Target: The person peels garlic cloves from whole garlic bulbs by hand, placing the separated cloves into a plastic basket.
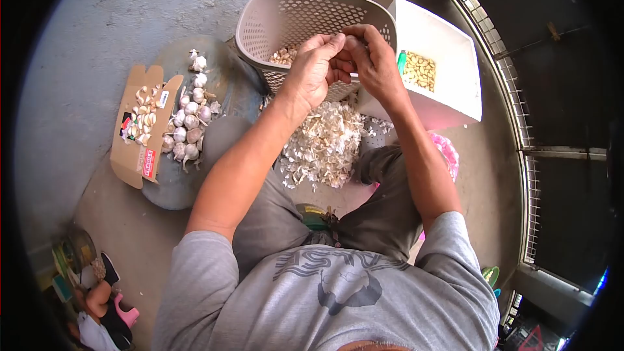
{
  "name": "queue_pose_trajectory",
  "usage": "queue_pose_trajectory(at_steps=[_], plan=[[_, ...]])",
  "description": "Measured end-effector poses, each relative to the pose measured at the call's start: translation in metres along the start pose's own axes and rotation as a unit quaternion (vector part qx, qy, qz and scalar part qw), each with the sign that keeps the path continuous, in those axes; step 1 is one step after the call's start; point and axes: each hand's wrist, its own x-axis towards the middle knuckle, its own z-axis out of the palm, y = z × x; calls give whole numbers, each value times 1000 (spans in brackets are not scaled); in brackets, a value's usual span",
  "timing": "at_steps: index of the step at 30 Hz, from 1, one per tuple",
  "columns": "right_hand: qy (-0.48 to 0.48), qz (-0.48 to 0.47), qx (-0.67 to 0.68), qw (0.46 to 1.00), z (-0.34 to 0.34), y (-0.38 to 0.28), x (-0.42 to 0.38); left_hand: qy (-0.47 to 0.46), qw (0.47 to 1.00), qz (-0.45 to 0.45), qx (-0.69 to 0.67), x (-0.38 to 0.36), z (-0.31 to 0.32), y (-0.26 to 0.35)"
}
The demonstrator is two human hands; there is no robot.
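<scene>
Left hand (pixel 312 68), right hand (pixel 376 65), both bunched above basket (pixel 251 32) (pinching what, cannot tell), red "FRAGILE" label (pixel 149 164) on cardboard box (pixel 127 158)

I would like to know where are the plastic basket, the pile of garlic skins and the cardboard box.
Plastic basket (pixel 325 12): head view, far inner wall.
Pile of garlic skins (pixel 324 149): head view, middle.
Cardboard box (pixel 127 161): head view, bare lower part.

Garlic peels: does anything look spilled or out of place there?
Stray peels are scattered between the main heap and the white box, so they look spilled, though that may be ordinary peeling mess.
</scene>
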Motion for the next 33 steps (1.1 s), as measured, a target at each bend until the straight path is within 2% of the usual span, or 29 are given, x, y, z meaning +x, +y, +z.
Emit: queue_pose_trajectory(at_steps=[3, 5, 8, 11, 14, 17, 21, 23, 26, 29, 33], plan=[[-8, 8, -19, 1000, 4, -5, -2, 67, 996, 17, 49, -2, 4, -4], [1, -9, -14, 1000, 7, -6, -4, 81, 995, 18, 52, -4, 3, -1], [-22, 28, -15, 999, 5, 3, -1, 87, 993, 34, 67, -2, 0, -2], [4, -45, -38, 998, 6, 23, 5, 73, 996, 34, 29, 1, -4, -7], [-10, 50, 54, 997, 5, 4, 2, 44, 998, 4, -38, 3, -8, -8], [3, -47, -49, 998, 4, 4, 2, 37, 996, -27, -82, 5, -10, -7], [6, -81, -118, 990, 7, -2, 1, 46, 998, -22, -44, 7, -16, -14], [18, -82, -129, 988, 10, -3, 2, 52, 993, -13, -103, 4, -8, -16], [30, 36, -36, 998, 15, 1, 2, 46, 990, -6, -137, 4, 0, -14], [31, 33, 33, 998, 16, 5, 3, 68, 989, 1, -129, 2, 3, -12], [35, -1, 5, 999, 20, 16, 6, 108, 991, 50, -56, 1, 4, -12]])
